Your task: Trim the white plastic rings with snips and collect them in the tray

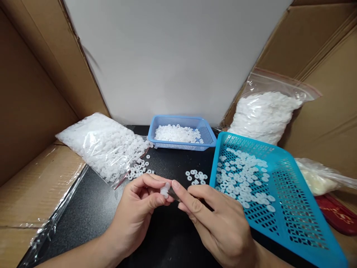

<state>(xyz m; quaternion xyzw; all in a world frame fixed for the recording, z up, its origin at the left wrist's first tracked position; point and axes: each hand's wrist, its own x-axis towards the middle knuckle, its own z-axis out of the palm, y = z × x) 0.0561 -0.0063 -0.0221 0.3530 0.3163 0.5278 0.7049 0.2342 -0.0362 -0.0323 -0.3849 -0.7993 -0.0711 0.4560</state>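
My left hand pinches a small white flanged plastic piece between thumb and fingers. My right hand is closed around a thin dark metal blade, mostly hidden by the fingers. Its tip meets the white piece or lies right beside it; I cannot tell which. Just beyond the hands are loose white plastic rings on the black tabletop. More white rings have spilled at the mouth of a clear bag on the left.
At the back, a small blue basket holds white rings. A larger turquoise basket at right contains flat white discs. Behind it leans a full zip bag. A small bag and a red object lie far right. Cardboard walls flank the table.
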